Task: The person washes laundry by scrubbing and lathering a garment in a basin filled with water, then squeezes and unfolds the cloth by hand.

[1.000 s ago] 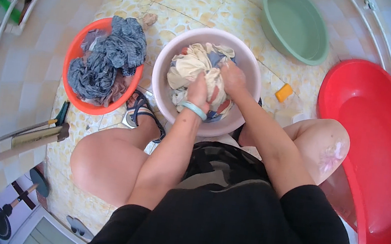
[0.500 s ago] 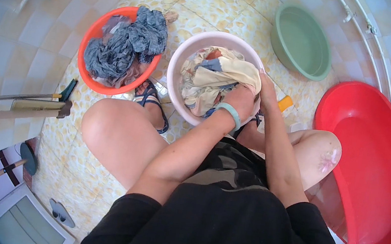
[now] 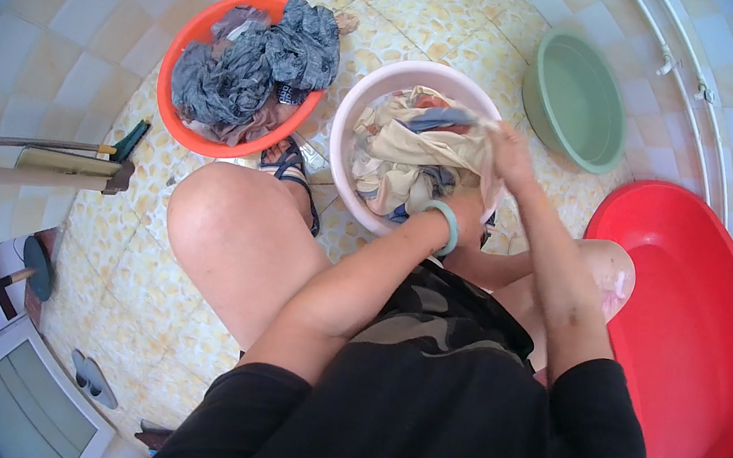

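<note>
A pale pink-white basin (image 3: pixel 343 137) stands on the floor between my feet, holding a wet heap of cream cloth (image 3: pixel 402 145) with blue-grey and rust-red patches. My right hand (image 3: pixel 511 158) is at the basin's right rim, closed on a raised edge of the cloth. Lower down inside the basin, my left hand (image 3: pixel 472 210) is curled into the same cloth at the near right side; the fabric partly hides its fingers. A pale green bracelet (image 3: pixel 446 225) circles my left wrist.
An orange-red basin (image 3: pixel 166 98) piled with dark grey clothes (image 3: pixel 223 82) stands at the left. A green basin (image 3: pixel 581 100) is at the far right, and a large red tub (image 3: pixel 697 341) lies along my right side. Long-handled cleaning tools (image 3: pixel 47 165) lean at the left wall.
My right hand has lifted and shifted right with the cloth's edge, pulling it up by the rim. My left hand stays low in the cloth. The whole view has shifted slightly.
</note>
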Available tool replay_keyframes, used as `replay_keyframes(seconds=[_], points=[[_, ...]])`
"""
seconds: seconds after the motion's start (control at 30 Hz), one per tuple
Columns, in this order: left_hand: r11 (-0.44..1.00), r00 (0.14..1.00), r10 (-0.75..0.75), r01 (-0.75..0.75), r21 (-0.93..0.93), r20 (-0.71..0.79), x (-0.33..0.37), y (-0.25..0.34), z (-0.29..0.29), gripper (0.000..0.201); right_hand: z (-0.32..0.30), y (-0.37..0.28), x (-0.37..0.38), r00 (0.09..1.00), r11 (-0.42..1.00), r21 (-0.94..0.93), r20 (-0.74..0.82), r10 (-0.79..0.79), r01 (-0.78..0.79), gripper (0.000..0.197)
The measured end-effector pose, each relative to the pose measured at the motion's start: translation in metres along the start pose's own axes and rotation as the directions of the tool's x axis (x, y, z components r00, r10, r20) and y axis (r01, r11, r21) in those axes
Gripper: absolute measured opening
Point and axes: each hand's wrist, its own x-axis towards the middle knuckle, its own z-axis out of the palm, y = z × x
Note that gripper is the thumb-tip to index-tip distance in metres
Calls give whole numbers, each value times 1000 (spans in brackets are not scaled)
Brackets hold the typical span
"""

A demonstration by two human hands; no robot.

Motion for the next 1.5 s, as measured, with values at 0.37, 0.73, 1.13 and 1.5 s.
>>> replay_keyframes(seconds=[0.37, 0.73, 1.13, 1.5], points=[[833, 435, -541, 156, -531, -720, -14, -91, -33, 42, -128, -106, -61, 905, 393, 844, -221, -365, 365, 18], [714, 544, -596, 22, -700, -591, -27, -65, -74, 41, -124, -56, -5, 960, 408, 884, -139, -242, 230, 22], [568, 507, -190, -642, -515, -841, -85, 73, -235, 31, -142, -54, 9, 945, 213, 922, -304, -120, 324, 25], [762, 800, -44, -361, -538, -599, -80, 100, -215, 20, -119, -16, 16, 943, 914, 253, -190, -275, 317, 35]])
